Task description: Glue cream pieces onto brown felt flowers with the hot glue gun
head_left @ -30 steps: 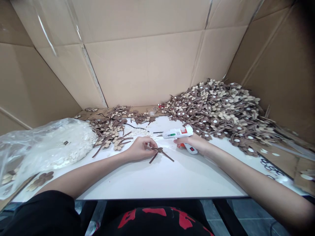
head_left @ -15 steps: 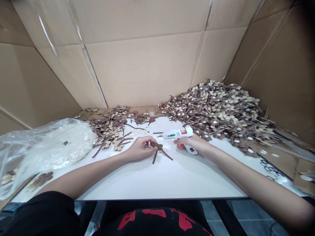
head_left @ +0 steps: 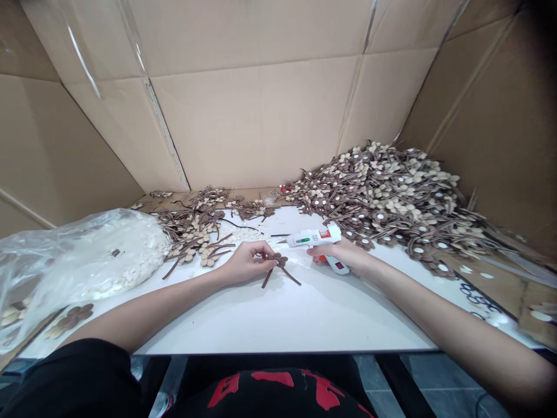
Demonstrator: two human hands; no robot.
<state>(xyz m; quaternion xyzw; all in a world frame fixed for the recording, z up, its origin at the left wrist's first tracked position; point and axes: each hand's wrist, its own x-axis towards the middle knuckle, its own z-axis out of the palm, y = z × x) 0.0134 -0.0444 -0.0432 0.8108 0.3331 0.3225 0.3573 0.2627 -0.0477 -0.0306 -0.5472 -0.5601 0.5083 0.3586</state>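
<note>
Between the thumb and fingers of my left hand [head_left: 250, 261] is a brown flower piece [head_left: 278, 260], its two thin strips hanging down toward me. My right hand [head_left: 346, 252] is wrapped round the handle of a white hot glue gun [head_left: 311, 237] with a red-orange trigger. The gun's nozzle points left, just above and a little behind the flower, apart from it. Both hands are over the white table [head_left: 278, 319].
A large heap of brown and beige flower pieces [head_left: 391, 191] rises at the back right. More flowers [head_left: 195, 238] lie at the back left, beside a clear bag of white discs [head_left: 130, 249]. Cardboard walls [head_left: 261, 128] enclose the table. Dark rings [head_left: 476, 299] lie at the right.
My left hand has shifted slightly left with the brown flower, whose petals now face more toward me. The right hand and glue gun stay in nearly the same place.
</note>
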